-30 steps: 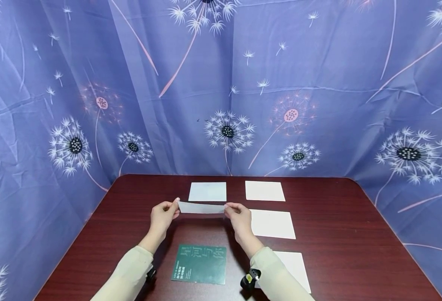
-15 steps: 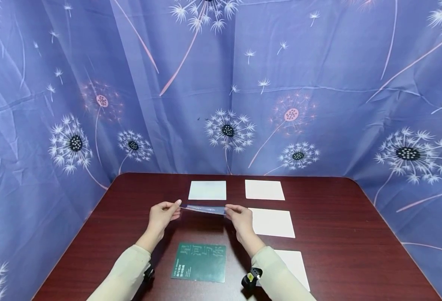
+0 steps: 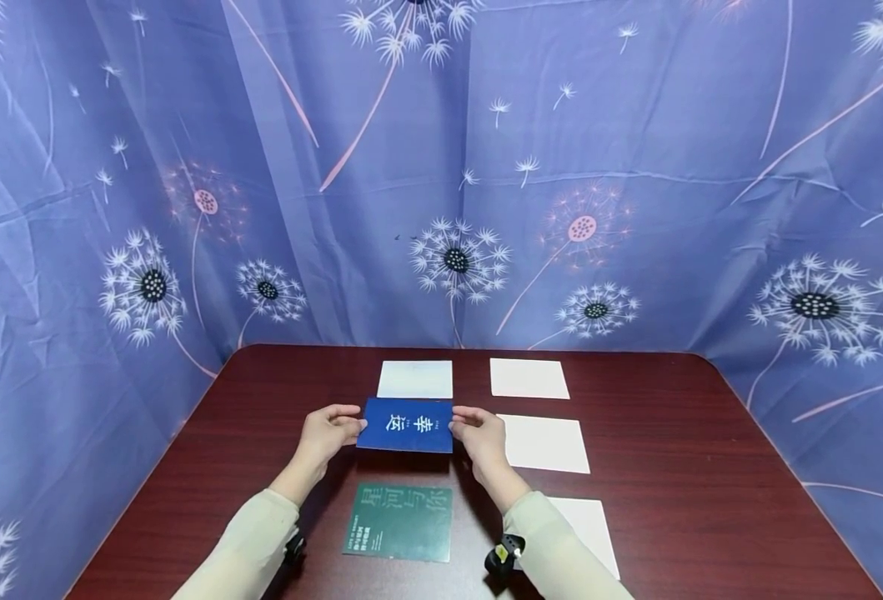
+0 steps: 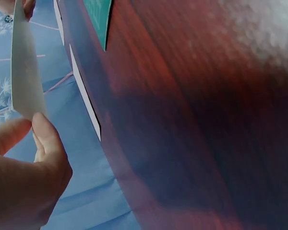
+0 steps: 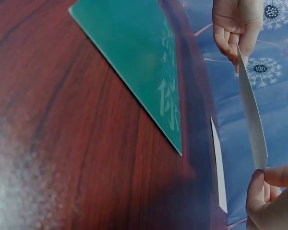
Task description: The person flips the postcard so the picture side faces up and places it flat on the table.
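Between my two hands a dark blue card [image 3: 406, 433] with white Chinese characters hangs above the table. Its printed face shows in the head view, with the characters turned sideways. My left hand [image 3: 323, 437] pinches the card's left edge between thumb and fingers. At the opposite edge my right hand [image 3: 480, 437] pinches it the same way. Both wrist views show the card's pale, plain underside. Below it on the table lies a green card [image 3: 398, 537] with lighter characters, touched by neither hand.
White cards lie flat on the dark red table [image 3: 681, 467]: one back left [image 3: 414, 380], one back right [image 3: 529, 379], one middle right [image 3: 546, 445], and one front right [image 3: 589, 529], partly covered by the right sleeve. A blue dandelion-print curtain [image 3: 381, 275] hangs behind.
The card has tilted over in my hands: first a pale side showed, then it was nearly edge-on, now its blue face shows. Both hands stay at its edges.
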`<move>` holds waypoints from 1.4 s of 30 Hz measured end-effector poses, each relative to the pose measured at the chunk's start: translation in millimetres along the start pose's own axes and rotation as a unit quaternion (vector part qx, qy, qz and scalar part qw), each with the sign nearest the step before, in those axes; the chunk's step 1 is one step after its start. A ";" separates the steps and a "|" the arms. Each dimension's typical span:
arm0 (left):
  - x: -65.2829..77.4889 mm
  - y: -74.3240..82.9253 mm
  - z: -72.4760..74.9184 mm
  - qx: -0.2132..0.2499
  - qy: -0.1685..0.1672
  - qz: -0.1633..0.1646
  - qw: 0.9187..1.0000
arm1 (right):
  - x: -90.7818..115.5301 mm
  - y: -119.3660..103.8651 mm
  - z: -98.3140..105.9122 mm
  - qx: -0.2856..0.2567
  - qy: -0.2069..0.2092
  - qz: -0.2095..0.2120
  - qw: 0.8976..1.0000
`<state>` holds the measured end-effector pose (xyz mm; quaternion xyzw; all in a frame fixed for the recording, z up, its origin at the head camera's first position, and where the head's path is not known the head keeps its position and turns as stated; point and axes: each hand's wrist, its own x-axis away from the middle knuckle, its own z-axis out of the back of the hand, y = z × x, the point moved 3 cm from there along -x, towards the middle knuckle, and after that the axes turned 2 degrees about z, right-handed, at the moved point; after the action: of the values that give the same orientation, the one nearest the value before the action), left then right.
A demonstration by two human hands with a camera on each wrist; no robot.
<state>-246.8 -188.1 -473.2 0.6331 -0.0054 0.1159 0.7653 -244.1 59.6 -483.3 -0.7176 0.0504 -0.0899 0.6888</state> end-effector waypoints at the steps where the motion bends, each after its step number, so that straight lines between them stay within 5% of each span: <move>1: -0.2 -0.8 -0.1 -0.004 -0.008 0.004 1.000 | 0.0 0.1 0.2 -0.001 -0.001 0.001 1.000; 11: -5.4 -6.8 -2.7 -0.056 -0.075 0.026 0.995 | 0.7 0.4 -0.9 0.027 -0.044 -0.004 0.999; 23: -19.1 -12.3 -14.6 -0.157 -0.065 0.023 0.985 | -5.9 4.1 -1.9 0.142 -0.074 -0.024 0.987; 28: -19.1 -13.1 -20.2 -0.198 -0.059 -0.001 0.978 | -4.5 4.0 -3.7 0.228 -0.074 -0.001 0.971; 34: -21.0 -11.8 -22.5 -0.224 -0.054 -0.011 0.973 | -5.7 1.7 -6.0 0.335 -0.064 0.028 0.939; 42: -23.1 -11.5 -23.1 -0.253 -0.060 0.004 0.966 | -9.4 0.9 -7.8 0.369 -0.067 0.021 0.927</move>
<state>-270.3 -171.6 -492.5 0.4249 -0.0830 0.0756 0.8982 -254.8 53.7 -484.5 -0.4158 -0.0175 -0.0393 0.9084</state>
